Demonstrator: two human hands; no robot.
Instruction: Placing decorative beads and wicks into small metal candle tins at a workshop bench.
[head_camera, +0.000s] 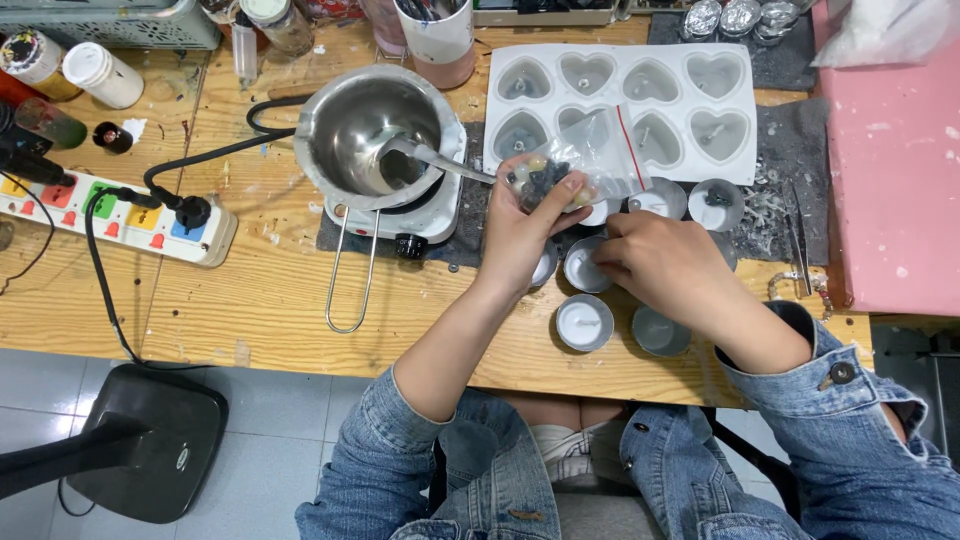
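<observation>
My left hand (525, 225) holds up a small clear zip bag (585, 160) with dark and pale beads bunched at its bottom, above the wooden table. My right hand (660, 262) hovers over a small round metal cup (583, 268), fingertips at its rim. Several more small round cups lie around it, one with white wax and a wick (584, 322), one grey (660, 330), and two further back (716, 203). A white silicone mould with heart-shaped cavities (620, 105) lies behind the bag.
A steel melting pot (365, 130) with a spoon and a long wire handle sits on a small hot plate (420, 215). A power strip (110, 210) lies to the left. Jars and a cup stand at the back, a pink surface (895, 170) at right, tweezers (797, 240) near it.
</observation>
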